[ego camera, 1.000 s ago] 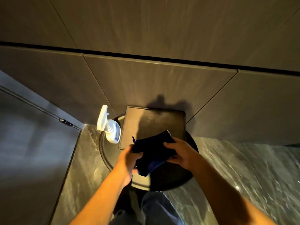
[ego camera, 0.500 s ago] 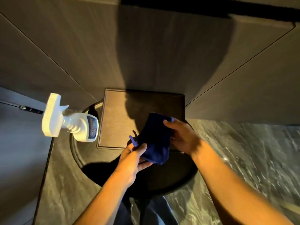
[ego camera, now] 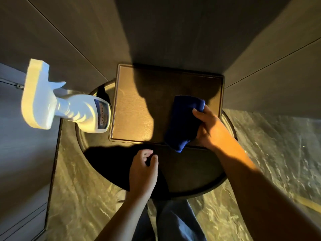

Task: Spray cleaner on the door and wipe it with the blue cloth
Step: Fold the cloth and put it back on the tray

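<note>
A: Right, the right hand (ego camera: pixel 209 126) grips the blue cloth (ego camera: pixel 185 121), fingers wrapped round its right edge; it hangs folded over the square wooden board (ego camera: pixel 139 105), which sits on the round dark table (ego camera: pixel 199 181).

B: And the left hand (ego camera: pixel 143 168)?

A: Holding nothing, fingers loosely curled, hovering over the table's near side; the spray bottle (ego camera: pixel 69 105) stands at the table's left edge, well apart from it.

B: How will those 2 things handle?

A: Cloth looks soft, light, floppy; I'd bunch it into a pad in the palm so it presses flat on the door. Bottle is smooth white plastic, probably slick; best taken round the narrow neck under the trigger, 1 finger on the lever. How full it is, I cannot tell.

B: Spraying done?

A: Seemingly not yet; bottle sits untouched.
</note>
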